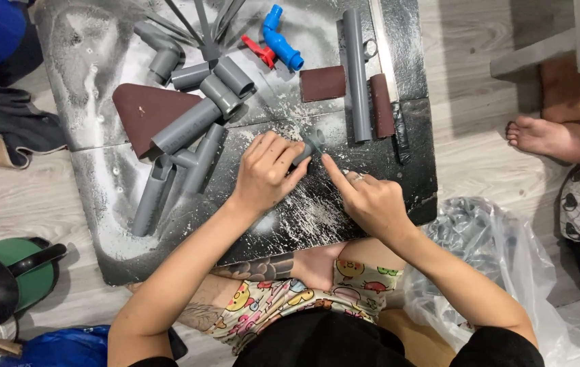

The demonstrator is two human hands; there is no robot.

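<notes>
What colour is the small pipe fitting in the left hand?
Grey, like the other pipes; the left hand holds the small fitting, seen best in the head view.

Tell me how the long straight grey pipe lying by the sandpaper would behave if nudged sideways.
The long grey pipe is round and smooth, so it would probably roll. The sandpaper roll lying against its right side might check it that way. It looks rigid and hollow, likely light; the white dust on the black board may let it slide.

The pipes (188, 126) and fitting (312, 141) look matt grey plastic; the valve (280, 41) glossy blue plastic; the board (385, 177) black, dusted white; sandpaper (146, 109) rough reddish-brown.
</notes>
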